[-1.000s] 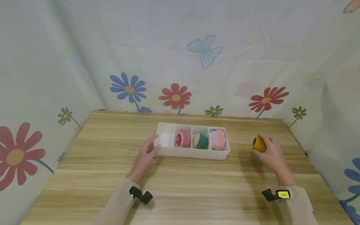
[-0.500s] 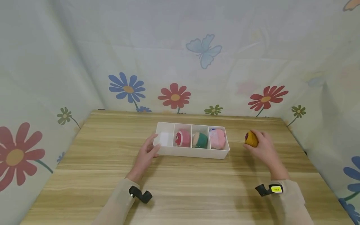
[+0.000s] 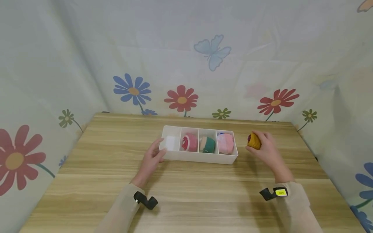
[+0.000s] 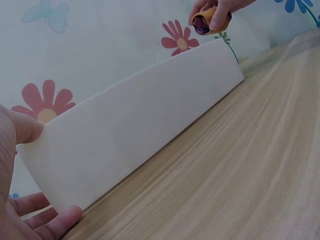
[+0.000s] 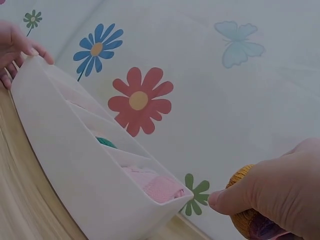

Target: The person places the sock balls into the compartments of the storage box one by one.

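My right hand (image 3: 265, 150) grips a rolled-up mustard-yellow sock (image 3: 254, 141), ribbed outside with purple showing at its end. It is held off the table, right of a white divided box (image 3: 198, 157) and apart from it. My left hand (image 3: 150, 160) holds the box's left end between thumb and fingers, as the left wrist view (image 4: 37, 220) also shows. From left to right, the box's compartments show a bare floor, a pink-and-red rolled sock (image 3: 190, 142), a green-and-beige one (image 3: 208, 145) and a pale pink one (image 3: 225, 143) with a bit of blue.
The box stands on a wood-grain table (image 3: 198, 200), towards its back edge. Behind and at both sides hangs a pale curtain (image 3: 163, 58) printed with flowers and a butterfly. Each sleeve carries a black wrist mount (image 3: 145, 200).
My right hand has moved left and slightly away from me with the yellow sock, closer to the box's right end. My left hand and the box have stayed in place.
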The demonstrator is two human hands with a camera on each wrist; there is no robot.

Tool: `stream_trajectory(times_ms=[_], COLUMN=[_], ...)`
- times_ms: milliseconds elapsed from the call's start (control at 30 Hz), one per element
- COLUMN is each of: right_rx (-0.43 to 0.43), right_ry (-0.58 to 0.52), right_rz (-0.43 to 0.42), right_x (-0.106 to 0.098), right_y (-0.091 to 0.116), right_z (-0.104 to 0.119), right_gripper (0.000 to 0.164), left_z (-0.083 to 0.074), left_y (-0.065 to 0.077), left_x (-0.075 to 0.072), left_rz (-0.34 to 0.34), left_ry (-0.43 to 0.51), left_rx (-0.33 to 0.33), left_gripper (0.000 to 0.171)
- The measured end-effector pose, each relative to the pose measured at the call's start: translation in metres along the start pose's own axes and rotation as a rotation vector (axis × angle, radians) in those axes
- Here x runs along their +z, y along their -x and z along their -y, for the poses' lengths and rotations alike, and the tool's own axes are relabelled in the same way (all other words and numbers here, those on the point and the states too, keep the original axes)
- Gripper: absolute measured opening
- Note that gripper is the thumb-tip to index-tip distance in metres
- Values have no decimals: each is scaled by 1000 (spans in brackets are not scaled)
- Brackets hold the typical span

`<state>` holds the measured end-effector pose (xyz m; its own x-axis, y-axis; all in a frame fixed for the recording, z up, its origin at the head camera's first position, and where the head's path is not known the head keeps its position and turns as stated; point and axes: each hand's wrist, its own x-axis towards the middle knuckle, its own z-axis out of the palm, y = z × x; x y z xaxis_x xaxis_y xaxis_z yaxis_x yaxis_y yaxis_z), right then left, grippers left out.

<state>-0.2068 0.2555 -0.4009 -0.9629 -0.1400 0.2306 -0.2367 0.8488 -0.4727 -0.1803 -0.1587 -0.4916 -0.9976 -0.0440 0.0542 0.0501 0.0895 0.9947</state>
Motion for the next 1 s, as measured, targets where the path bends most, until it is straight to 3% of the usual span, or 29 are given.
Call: stream_trajectory(times_ms=[233,467,767,1000], right_rx=[8,-40,-56,-79], right_ry=[-14,-22,-42,-55], right_rz=[23,25,36,48], right_x=[3,6,14,19], right_y=[-6,-10,-14,-16], right_z=[10,20,27,35], right_gripper=[66,65,65,63], left_z=[-5,-30,-3,-3], left_y=[1,11,2,2], left_x=[-1,0,-2,-1], left_rz=[9,30,17,9], left_ry=[12,20,14,-14], left_rx=[-21,-37,-7,1], left_gripper=[49,49,50,47])
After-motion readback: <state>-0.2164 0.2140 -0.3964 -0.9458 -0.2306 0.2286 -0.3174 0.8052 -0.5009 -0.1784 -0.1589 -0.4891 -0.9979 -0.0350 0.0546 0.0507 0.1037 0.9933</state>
